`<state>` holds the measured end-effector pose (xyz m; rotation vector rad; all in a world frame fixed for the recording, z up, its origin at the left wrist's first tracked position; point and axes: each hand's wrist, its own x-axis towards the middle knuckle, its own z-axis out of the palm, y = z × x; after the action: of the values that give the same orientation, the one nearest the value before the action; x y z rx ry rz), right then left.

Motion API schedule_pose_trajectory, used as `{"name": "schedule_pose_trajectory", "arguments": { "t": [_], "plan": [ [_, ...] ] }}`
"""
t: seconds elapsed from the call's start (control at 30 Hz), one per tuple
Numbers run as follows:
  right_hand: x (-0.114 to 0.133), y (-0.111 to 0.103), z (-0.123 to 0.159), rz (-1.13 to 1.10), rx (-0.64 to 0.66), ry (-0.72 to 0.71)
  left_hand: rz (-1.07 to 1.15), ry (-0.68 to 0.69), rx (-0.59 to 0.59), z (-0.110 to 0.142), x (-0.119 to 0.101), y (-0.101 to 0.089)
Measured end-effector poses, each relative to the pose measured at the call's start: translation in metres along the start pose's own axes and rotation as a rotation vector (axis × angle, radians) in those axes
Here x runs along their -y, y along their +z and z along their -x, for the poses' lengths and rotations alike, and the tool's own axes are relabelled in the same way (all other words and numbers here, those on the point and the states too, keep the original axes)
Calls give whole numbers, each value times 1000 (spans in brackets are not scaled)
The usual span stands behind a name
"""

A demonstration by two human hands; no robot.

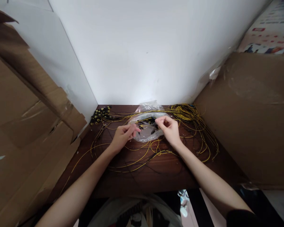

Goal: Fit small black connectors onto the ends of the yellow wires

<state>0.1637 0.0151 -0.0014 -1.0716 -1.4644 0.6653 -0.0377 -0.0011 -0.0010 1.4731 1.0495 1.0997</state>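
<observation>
My left hand (124, 135) is at the left side of an open clear plastic bag (145, 138), its thumb and fingers pinched together. Across from it, my right hand (169, 128) is also closed in a pinch over the bag's right side. What either hand holds is too small to make out. Small black parts (152, 120) with bits of yellow lie inside the bag. Thin yellow and black wires (142, 157) run in loops over the dark wooden tabletop (132, 183) around the bag and under my forearms.
A cluster of black-and-yellow connectors (100, 115) lies at the back left. At the back right is a tangled bundle of yellow wires (184, 112). Cardboard boxes flank the table left (26, 132) and right (248, 116); a white wall (144, 53) stands behind.
</observation>
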Motion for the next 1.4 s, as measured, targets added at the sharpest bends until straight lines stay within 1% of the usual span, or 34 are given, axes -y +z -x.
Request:
{"name": "schedule_pose_trajectory", "arguments": {
  "t": [0.07,0.13,0.2,0.27,0.33,0.43,0.57,0.63,0.67,0.73,0.83,0.93,1.0,1.07,1.17,1.27,1.4],
  "plan": [
    [-3,0,-2,-123,-36,99,224,-104,101,1,-4,-3],
    [-5,1,-4,-215,-51,187,415,-171,194,1,-7,-5],
    [-7,2,-4,-267,-53,241,543,-192,252,3,-10,-6],
    [-8,3,-3,-267,-41,239,606,-183,285,4,-11,-7],
    [-8,4,-1,-208,-25,183,618,-181,307,5,-11,-8],
    [-5,6,4,-63,5,47,584,-193,345,6,-7,-6],
    [1,10,10,120,89,-101,543,-196,413,6,2,-1],
    [3,11,12,183,129,-163,573,-193,446,6,4,2],
    [4,11,13,206,145,-193,610,-194,450,6,4,2],
    [4,12,14,240,173,-241,717,-206,419,6,1,2],
    [3,13,15,263,209,-281,871,-233,337,5,-6,-2],
    [4,12,16,279,267,-313,925,-242,248,3,-10,-6],
    [5,12,17,289,310,-341,900,-224,179,0,-10,-6],
    [5,12,17,295,352,-371,819,-195,128,-1,-8,-4],
    [4,12,18,308,388,-408,591,-160,107,1,-4,3],
    [2,12,18,315,383,-419,306,-136,86,4,-2,9],
    [2,12,19,309,361,-408,56,-31,29,5,2,11]
  ]
}}
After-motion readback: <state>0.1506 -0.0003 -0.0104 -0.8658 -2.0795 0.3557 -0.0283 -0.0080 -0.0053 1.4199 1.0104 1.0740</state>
